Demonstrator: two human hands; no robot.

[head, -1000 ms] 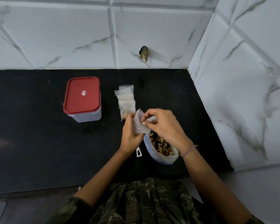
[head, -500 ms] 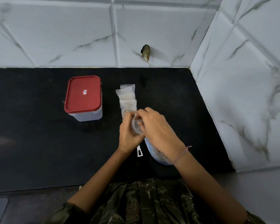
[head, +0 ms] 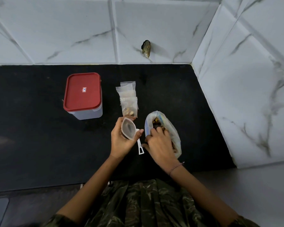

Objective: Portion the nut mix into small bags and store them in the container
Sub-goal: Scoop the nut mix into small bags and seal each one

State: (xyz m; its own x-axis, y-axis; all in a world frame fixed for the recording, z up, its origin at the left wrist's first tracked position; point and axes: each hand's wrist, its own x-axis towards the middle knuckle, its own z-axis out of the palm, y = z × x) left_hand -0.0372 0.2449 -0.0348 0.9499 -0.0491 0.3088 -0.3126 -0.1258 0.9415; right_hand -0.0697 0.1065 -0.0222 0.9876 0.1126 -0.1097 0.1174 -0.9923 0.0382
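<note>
Clamping small bag (head: 127, 130): left grip (head: 121, 142) | right grip (head: 159, 145) inside nut-mix bag (head: 172, 130), closure unclear

Matt black counter (head: 39, 145), glossy marbled tiles (head: 154, 22), clear plastic bags (head: 127, 94), red plastic lid (head: 82, 91).

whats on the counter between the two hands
A white plastic tool lies on the black counter between the left hand, holding a small bag, and the right hand in the nut mix bag; head view.
</note>
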